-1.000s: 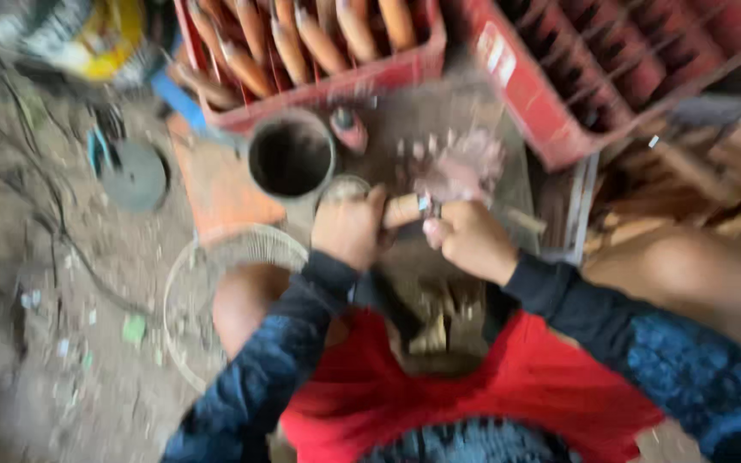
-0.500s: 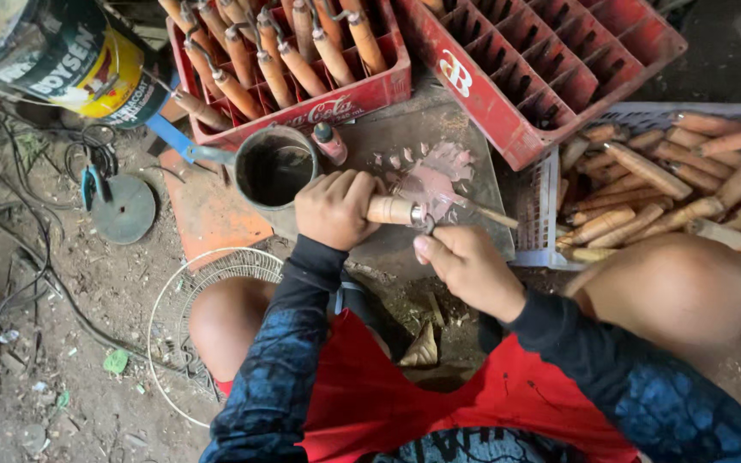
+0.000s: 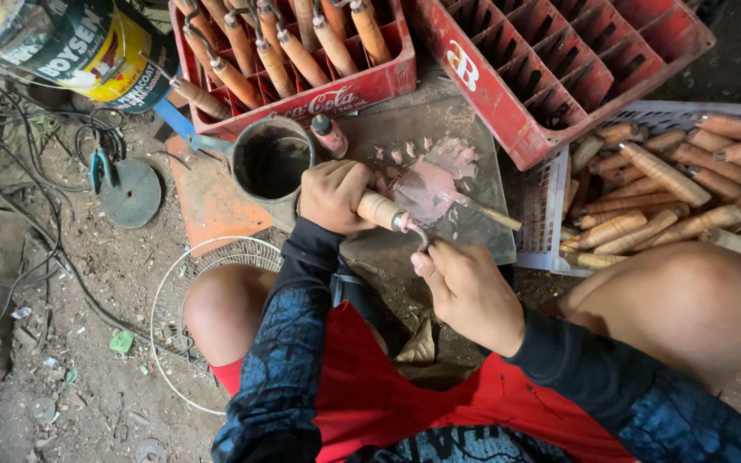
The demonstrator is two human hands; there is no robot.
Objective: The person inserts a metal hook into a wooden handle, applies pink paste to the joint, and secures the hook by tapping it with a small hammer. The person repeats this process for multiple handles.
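Head view: the left hand is closed in a full fist around a wooden tool handle, holding it roughly level with its metal collar end pointing toward four o'clock, so that end faces the other hand. The right hand sits just beyond the collar at five o'clock from it, fingertips drawn together in a pinch on the thin metal shank that curves out of the handle; the grip looks suited to steadying or working at that joint.

At one o'clock from the fist, a flat board carries a smear of pink paste with a putty knife lying across it, close enough for the paste to be within easy reach. At eleven o'clock stands a dark metal cup, a small bottle just beside it. A red crate at twelve o'clock holds finished-looking handles upright, while a white basket at three o'clock holds bare handles loose. An empty red crate lies at one o'clock.
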